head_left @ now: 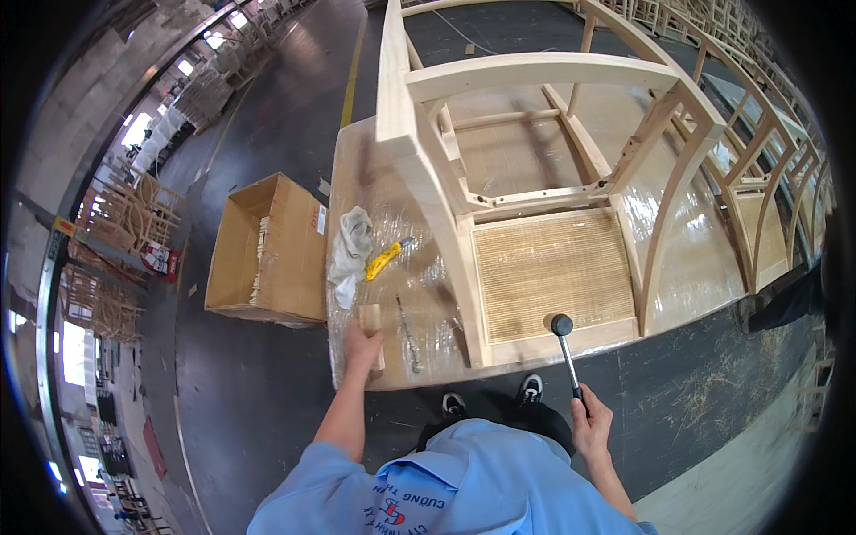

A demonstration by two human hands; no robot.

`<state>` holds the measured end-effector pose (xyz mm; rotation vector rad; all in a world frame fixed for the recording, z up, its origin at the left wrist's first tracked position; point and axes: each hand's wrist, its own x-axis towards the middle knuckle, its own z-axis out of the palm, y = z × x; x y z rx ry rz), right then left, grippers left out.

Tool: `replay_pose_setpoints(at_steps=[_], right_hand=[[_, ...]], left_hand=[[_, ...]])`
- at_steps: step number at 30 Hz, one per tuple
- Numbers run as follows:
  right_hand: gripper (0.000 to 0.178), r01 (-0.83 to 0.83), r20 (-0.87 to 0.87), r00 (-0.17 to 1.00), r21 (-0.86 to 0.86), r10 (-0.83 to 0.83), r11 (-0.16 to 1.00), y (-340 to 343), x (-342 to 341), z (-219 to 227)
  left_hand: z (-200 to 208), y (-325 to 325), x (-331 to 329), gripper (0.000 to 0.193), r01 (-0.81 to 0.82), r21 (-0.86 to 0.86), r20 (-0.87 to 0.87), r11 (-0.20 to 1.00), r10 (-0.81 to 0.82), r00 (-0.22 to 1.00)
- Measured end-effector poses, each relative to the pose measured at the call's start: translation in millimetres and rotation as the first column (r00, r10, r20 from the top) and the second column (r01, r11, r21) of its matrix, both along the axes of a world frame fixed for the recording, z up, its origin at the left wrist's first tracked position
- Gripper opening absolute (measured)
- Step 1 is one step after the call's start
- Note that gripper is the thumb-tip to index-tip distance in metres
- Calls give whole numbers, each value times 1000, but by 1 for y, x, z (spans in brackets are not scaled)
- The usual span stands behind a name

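My right hand (591, 422) is closed around the dark handle of a mallet (567, 355). Its round black head (561, 325) is over the near edge of a chair's woven panel (553, 267); whether it touches cannot be made out. The unfinished wooden chair frame (544, 73) lies on a table covered in plastic film. My left hand (362, 348) grips a small pale wooden block (370, 319) at the table's near left. Beside that hand lies a thin metal tool (407, 334). Farther back are a yellow utility knife (384, 261) and a crumpled grey-white cloth (351, 254).
An open cardboard box (299, 250) holding wooden pieces stands left of the table (428, 361). More chair frames (758, 214) line the right side, where a person's dark-clothed leg (789, 299) shows. Wood shavings (713, 388) litter the floor. Stacked chair parts (134, 214) stand far left.
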<state>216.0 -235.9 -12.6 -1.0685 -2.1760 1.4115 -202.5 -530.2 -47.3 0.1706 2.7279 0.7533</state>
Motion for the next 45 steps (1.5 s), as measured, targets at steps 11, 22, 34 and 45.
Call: replay_pose_setpoints(at_steps=[11,22,34,45], right_hand=[[34,-205,-50,976,137,214,969,120,4,35],[41,-318,-177,929,63,325,946,90,-17,32],[35,-467,61,883,222,466,856,47,-68,69],[38,-443,89,897,154,434,883,19,-58,70]], left_hand=[[107,161,109,61,553,334,-416,763,-407,813],[39,166,98,64,494,317,-186,810,-458,869],[56,170,100,65,548,319,-169,773,-522,836],[32,142,99,68,588,334,-212,737,-549,809]])
